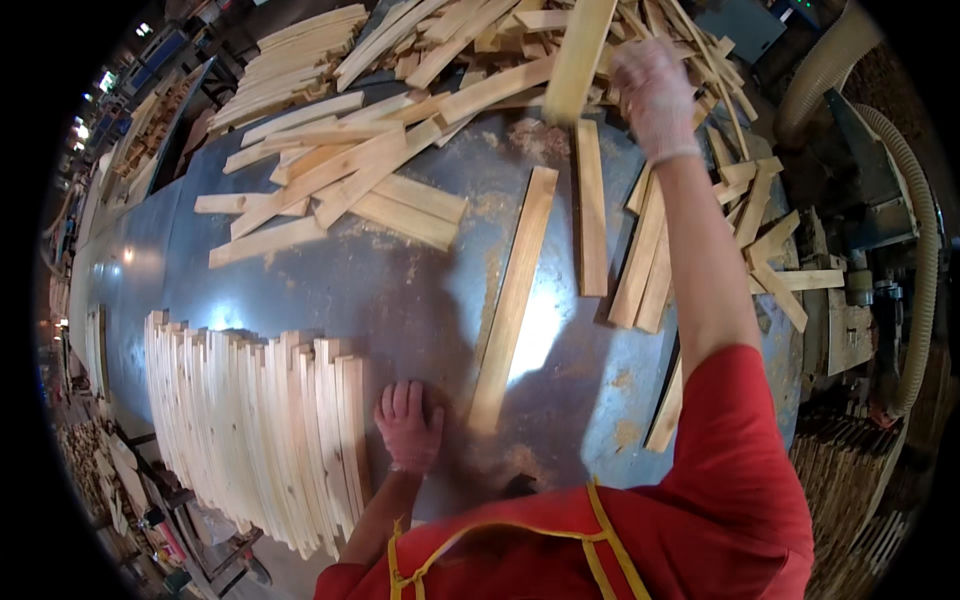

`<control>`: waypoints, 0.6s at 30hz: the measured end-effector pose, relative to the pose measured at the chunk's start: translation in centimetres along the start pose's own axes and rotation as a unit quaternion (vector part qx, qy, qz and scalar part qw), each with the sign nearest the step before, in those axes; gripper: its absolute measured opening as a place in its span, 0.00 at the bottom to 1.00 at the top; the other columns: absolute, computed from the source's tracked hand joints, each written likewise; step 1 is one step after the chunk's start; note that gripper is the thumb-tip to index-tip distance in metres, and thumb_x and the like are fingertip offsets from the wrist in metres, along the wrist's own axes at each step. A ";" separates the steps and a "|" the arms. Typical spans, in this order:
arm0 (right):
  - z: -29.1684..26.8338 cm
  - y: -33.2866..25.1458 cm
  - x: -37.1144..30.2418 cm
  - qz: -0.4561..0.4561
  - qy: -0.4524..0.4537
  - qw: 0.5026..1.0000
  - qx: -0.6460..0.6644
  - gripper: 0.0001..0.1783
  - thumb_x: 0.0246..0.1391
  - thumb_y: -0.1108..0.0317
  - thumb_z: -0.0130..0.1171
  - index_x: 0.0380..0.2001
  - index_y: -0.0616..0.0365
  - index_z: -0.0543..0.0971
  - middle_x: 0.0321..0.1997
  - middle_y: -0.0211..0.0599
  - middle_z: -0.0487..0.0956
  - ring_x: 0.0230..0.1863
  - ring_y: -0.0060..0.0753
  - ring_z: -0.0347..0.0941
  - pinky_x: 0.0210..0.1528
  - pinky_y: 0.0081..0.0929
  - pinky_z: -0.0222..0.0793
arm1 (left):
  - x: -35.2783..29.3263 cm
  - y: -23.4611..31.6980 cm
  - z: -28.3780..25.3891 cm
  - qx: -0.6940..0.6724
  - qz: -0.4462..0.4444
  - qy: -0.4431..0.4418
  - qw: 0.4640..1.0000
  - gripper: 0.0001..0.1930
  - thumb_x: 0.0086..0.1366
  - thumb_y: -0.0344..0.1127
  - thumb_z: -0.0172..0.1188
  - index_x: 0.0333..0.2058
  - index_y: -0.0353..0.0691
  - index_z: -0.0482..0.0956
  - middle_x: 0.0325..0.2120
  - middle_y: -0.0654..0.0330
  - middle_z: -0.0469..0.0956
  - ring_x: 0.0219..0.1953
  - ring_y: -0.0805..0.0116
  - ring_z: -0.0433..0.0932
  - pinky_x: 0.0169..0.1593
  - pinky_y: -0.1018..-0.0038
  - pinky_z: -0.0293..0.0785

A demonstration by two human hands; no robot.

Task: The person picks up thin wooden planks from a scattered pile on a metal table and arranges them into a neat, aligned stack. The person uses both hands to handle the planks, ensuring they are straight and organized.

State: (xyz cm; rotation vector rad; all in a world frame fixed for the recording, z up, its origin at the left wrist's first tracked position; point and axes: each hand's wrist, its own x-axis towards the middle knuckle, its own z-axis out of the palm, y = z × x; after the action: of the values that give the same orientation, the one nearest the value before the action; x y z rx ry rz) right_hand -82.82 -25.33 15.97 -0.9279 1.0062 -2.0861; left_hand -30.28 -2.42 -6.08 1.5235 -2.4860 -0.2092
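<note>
Your right hand (pixel 655 95) beside the upper-centre board (pixel 580 60); closure and hold unclear.
Your left hand (pixel 408 425), lower centre: loosely open, empty. Board likely light, stiff; grasp mid-length.

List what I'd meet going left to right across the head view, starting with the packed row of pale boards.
Packed row of pale boards, left hand, long single board, shorter single board, right hand, thin ribbed hose.
</note>
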 end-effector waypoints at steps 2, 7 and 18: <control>-1.1 1.8 -0.5 0.052 0.098 0.959 -0.261 0.08 0.64 0.66 0.60 0.36 0.60 0.77 0.41 0.39 0.81 0.40 0.39 0.75 0.43 0.35 0.73 | -0.2 -0.3 0.3 -0.001 -0.002 -0.003 1.000 0.35 0.60 0.48 0.67 0.64 0.44 0.71 0.65 0.55 0.69 0.70 0.46 0.63 0.72 0.45 0.56; -6.2 10.4 -13.9 0.188 -0.019 0.618 -0.763 0.39 0.58 0.48 0.66 0.67 0.60 0.72 0.61 0.60 0.78 0.65 0.60 0.74 0.67 0.47 0.71 | -0.1 -0.1 0.3 -0.002 0.006 0.017 1.000 0.36 0.58 0.48 0.70 0.64 0.44 0.72 0.65 0.55 0.69 0.69 0.46 0.64 0.71 0.44 0.59; 4.2 8.5 -27.4 0.271 -0.017 0.804 -0.528 0.40 0.49 0.61 0.72 0.65 0.59 0.72 0.59 0.56 0.79 0.58 0.57 0.78 0.63 0.43 0.73 | -0.8 -0.4 0.5 0.024 0.007 0.015 1.000 0.34 0.60 0.48 0.69 0.64 0.44 0.72 0.65 0.57 0.68 0.69 0.48 0.64 0.71 0.47 0.59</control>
State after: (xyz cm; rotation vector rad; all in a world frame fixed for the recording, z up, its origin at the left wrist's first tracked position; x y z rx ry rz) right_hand -62.44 -10.01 2.17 -0.9639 2.1777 -0.9157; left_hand -29.75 -1.89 -6.78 1.5150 -2.4947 -0.1256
